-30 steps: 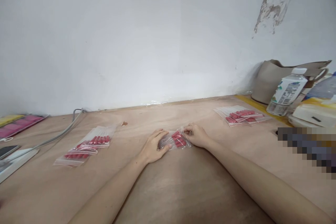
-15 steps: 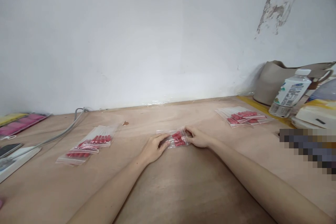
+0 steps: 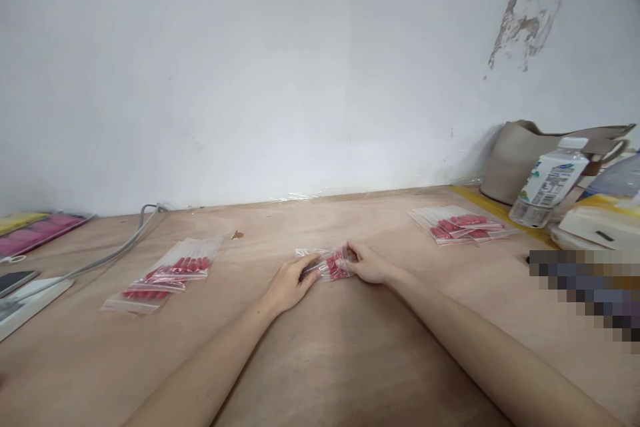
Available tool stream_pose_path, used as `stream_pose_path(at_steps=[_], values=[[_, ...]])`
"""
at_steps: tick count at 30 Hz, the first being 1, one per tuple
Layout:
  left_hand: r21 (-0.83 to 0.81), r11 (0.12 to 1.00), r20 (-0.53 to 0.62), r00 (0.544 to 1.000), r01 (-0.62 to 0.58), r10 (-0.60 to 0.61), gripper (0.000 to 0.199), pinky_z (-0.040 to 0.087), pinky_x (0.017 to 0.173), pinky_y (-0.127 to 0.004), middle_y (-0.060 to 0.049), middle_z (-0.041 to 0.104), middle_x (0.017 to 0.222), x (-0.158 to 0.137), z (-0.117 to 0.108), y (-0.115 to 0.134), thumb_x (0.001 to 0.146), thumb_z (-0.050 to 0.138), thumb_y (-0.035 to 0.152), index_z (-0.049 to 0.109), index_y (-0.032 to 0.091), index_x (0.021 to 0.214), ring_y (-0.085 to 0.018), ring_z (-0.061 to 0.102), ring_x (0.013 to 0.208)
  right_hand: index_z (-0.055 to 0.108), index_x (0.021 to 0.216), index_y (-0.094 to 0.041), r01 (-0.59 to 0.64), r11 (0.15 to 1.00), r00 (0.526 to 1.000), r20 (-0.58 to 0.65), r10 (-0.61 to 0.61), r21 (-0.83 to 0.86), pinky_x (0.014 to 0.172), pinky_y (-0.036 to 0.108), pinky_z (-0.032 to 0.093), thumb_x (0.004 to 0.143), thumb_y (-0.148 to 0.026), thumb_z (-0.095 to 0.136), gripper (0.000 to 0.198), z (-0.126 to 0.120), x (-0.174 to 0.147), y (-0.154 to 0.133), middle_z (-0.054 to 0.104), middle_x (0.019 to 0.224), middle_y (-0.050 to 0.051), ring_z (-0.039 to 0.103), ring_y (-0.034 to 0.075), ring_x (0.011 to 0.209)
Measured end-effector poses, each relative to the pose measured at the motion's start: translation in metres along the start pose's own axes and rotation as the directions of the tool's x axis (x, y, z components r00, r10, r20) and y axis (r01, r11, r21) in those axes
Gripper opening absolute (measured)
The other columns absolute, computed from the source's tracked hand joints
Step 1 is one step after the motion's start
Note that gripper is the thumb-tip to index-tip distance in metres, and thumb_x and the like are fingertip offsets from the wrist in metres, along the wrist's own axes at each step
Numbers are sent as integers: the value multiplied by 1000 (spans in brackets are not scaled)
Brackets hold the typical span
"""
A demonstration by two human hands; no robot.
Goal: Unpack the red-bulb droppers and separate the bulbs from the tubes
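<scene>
In the middle of the wooden table [image 3: 310, 360] a small clear zip bag [image 3: 331, 265] with red pieces inside lies between my hands. My left hand [image 3: 293, 280] grips its left end between thumb and fingers. At the right end, my right hand [image 3: 367, 262] pinches the plastic, its thumb near the red pieces. Several similar bags of red pieces [image 3: 165, 273] overlap in a row to the left. Another pile of such bags [image 3: 460, 223] sits to the right. What exactly the red pieces are is too small to tell.
At the right stand a plastic bottle [image 3: 550, 180], a grey-beige bag [image 3: 505, 160] and a white box [image 3: 595, 227]. A grey cable [image 3: 115, 250], a dark phone [image 3: 15, 281], a white box-like item [image 3: 45, 300] and pink and yellow packs [image 3: 45, 230] lie left. A wall [image 3: 250, 80] rises behind.
My right hand has moved slightly left, closer to my left hand, and the bag between them is more bunched up. The whole view has shifted a little.
</scene>
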State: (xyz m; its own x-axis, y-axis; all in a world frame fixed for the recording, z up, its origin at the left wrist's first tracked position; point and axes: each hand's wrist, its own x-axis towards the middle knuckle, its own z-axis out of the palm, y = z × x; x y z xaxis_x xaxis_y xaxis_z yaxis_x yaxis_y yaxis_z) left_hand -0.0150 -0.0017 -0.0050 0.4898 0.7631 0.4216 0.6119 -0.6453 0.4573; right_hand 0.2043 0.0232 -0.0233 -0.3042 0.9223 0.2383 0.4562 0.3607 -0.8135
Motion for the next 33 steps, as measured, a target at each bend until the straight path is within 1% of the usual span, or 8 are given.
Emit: stream_pose_path(at_steps=[4, 10, 17, 21, 24, 27, 30, 33], values=[[13, 1000, 0, 1000, 0, 0, 33, 45, 88, -35, -5, 61, 111, 0, 0, 0, 84, 46, 33, 54, 21, 113, -20, 57, 100, 54, 79, -17, -13, 997, 999, 31, 11, 76, 60, 25, 42, 69, -30, 65, 20, 0, 0, -2, 59, 71, -1, 52, 12, 65], [14, 999, 15, 999, 29, -29, 34, 43, 90, -36, -4, 60, 113, 0, 1, -3, 84, 46, 35, 53, 21, 114, -20, 56, 102, 53, 80, -16, -48, 975, 995, 94, 28, 216, 64, 26, 44, 75, -24, 57, 11, -3, 2, -9, 60, 75, 1, 55, 12, 68], [34, 998, -2, 999, 47, -47, 34, 44, 89, -35, -5, 60, 112, 0, -1, -3, 84, 46, 34, 54, 20, 113, -20, 56, 100, 55, 81, -15, -100, 948, 994, 60, 86, 303, 65, 26, 45, 72, -25, 59, 13, -21, 3, -9, 60, 73, 0, 55, 10, 64], [92, 990, -34, 994, 103, -101, 32, 46, 85, -34, -5, 62, 109, 0, -2, -2, 83, 46, 33, 55, 19, 111, -20, 58, 96, 53, 87, -17, -128, 922, 992, 32, 125, 365, 63, 26, 48, 71, -29, 61, 22, -32, 0, -1, 63, 75, 1, 58, 10, 61], [120, 982, -65, 989, 143, -136, 29, 47, 82, -33, -4, 63, 106, 0, -2, -3, 82, 47, 30, 57, 19, 107, -19, 59, 91, 54, 87, -18, -105, 916, 992, -24, 124, 388, 65, 26, 49, 67, -31, 64, 25, -36, -4, 6, 65, 80, 3, 60, 11, 65], [130, 978, -91, 984, 161, -150, 26, 48, 81, -33, -5, 64, 103, 0, -2, -4, 82, 46, 27, 59, 19, 103, -19, 60, 89, 54, 89, -18, -47, 922, 985, -135, 106, 384, 71, 29, 50, 67, -34, 63, 28, -37, -8, 11, 66, 87, 5, 62, 14, 77], [137, 975, -124, 980, 173, -156, 25, 47, 82, -34, -5, 63, 104, 1, -4, -5, 82, 45, 24, 59, 19, 102, -19, 59, 91, 52, 94, -18, 36, 942, 951, -302, 71, 335, 81, 32, 47, 71, -35, 58, 29, -37, -14, 14, 64, 96, 8, 60, 16, 89], [146, 975, -155, 977, 169, -146, 25, 44, 87, -35, -5, 61, 107, 2, -4, -6, 83, 44, 26, 59, 19, 102, -20, 56, 100, 53, 96, -19, 90, 964, 906, -423, 24, 248, 86, 36, 44, 74, -32, 56, 26, -38, -22, 15, 62, 99, 8, 58, 17, 92]])
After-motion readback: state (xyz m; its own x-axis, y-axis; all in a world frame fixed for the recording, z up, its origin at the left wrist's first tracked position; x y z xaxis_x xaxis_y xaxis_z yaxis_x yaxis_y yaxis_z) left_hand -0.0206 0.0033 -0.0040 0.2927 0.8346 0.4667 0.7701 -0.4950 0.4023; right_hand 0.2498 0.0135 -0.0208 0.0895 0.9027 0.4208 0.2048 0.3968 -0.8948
